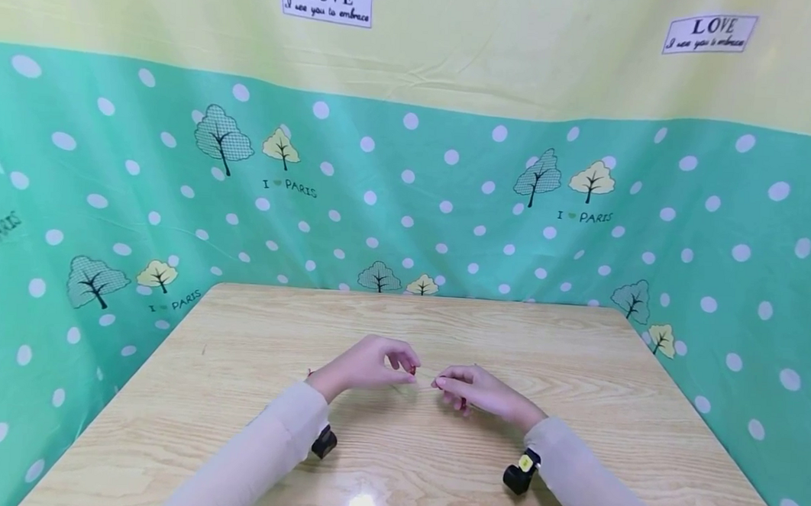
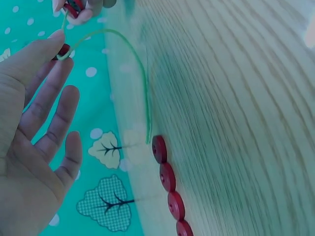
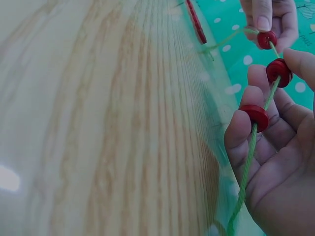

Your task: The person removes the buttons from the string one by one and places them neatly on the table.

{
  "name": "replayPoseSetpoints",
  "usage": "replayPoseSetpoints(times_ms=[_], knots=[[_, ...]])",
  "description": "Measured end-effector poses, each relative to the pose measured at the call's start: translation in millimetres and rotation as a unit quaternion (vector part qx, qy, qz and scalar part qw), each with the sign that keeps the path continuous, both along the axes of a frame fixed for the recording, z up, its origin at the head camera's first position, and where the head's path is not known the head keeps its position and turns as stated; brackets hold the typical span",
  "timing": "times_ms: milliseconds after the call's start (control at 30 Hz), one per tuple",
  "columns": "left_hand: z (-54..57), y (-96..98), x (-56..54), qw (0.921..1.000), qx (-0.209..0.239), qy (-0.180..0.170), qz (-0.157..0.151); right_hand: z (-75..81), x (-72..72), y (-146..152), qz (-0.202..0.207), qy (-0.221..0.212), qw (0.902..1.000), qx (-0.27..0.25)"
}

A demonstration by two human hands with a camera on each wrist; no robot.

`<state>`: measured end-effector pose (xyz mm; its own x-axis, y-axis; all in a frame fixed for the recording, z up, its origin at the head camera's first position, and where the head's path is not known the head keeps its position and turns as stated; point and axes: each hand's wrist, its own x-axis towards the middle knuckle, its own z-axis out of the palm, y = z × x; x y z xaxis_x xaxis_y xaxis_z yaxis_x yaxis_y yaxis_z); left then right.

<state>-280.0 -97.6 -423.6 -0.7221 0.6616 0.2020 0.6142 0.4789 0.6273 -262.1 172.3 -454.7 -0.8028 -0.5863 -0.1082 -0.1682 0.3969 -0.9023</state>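
Observation:
Above the middle of the table, my left hand (image 1: 368,362) pinches a red button (image 3: 266,40) between thumb and index finger. A green string (image 2: 142,78) passes through it, and its loose end arcs down towards the table in the left wrist view. Facing it, my right hand (image 1: 484,393) grips the same string, with thumb and fingertips on red buttons (image 3: 278,73) threaded there. Another threaded button (image 3: 256,117) sits lower, against its other fingers. Between the two hands the string runs in a short straight stretch.
Several more red buttons (image 2: 168,177) lie in a line on the wooden table (image 1: 435,468), beside my left wrist and mostly hidden from the head view. A green and yellow printed curtain (image 1: 410,161) hangs behind the table and along its sides.

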Motion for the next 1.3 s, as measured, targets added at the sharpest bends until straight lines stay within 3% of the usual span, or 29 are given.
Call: replayPoseSetpoints(times_ms=[667,1300], knots=[[7.9,-28.1,4.2,0.9982,-0.010,-0.026,0.053,-2.6,0.1,6.9,0.001,0.003,1.0000,-0.002],[9.3,-59.0,0.5,0.9962,-0.028,0.013,0.082,-4.1,-0.9,13.0,0.005,-0.001,0.9999,-0.010]])
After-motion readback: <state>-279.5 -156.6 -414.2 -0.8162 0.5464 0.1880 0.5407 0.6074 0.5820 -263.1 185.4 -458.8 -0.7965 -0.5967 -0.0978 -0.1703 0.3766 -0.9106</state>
